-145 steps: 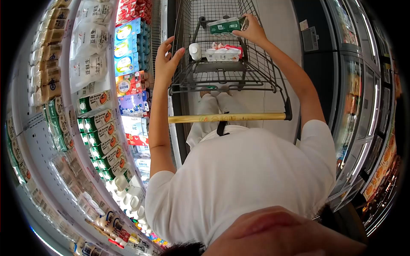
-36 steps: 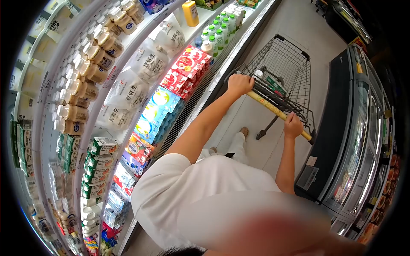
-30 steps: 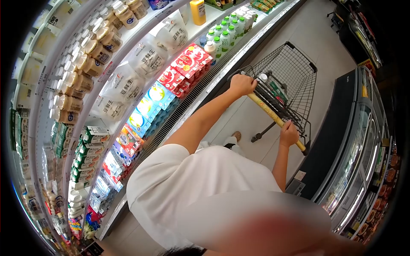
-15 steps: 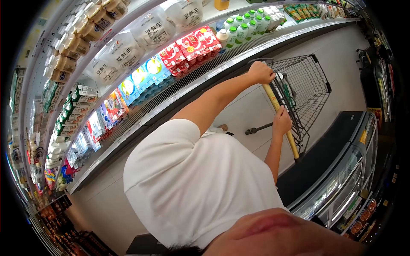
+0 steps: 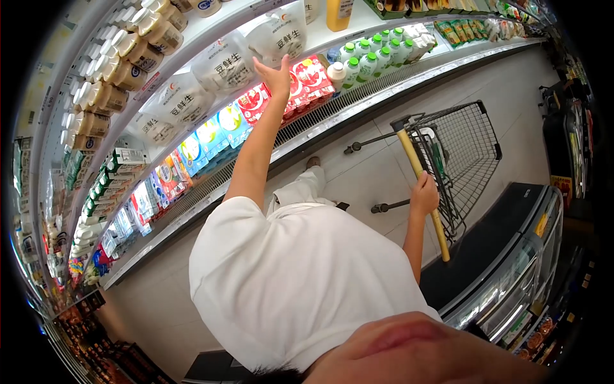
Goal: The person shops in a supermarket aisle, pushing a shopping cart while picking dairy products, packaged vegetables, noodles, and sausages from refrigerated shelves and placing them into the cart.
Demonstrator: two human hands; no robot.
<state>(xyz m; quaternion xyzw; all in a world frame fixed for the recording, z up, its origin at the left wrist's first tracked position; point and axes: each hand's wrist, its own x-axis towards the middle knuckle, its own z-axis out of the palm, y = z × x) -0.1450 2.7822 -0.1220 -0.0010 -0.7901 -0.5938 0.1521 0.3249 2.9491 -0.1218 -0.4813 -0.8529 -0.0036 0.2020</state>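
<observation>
My left hand [image 5: 275, 78] is raised at the refrigerated shelf with its fingers spread and nothing in it. Just beyond its fingertips are white plastic bags [image 5: 228, 63] with black Chinese lettering. Below it stand red-and-white cartons [image 5: 311, 75]; I cannot tell whether the hand touches anything. My right hand [image 5: 423, 194] is wrapped around the yellow handle [image 5: 409, 152] of a wire shopping cart [image 5: 476, 150]. Something green and white [image 5: 438, 157] shows at the cart's near end, too small to make out.
Green-capped white bottles [image 5: 367, 66] stand right of the cartons, and jars with white lids [image 5: 131, 67] fill the shelf at left. A black-topped glass display case [image 5: 492, 237] borders the right side. Grey tiled floor [image 5: 358, 182] lies between the shelves and the cart.
My left hand has let go of the cart handle and moved left to the shelf, its fingers opening. My right hand stays on the handle. The cart sits slightly lower in view.
</observation>
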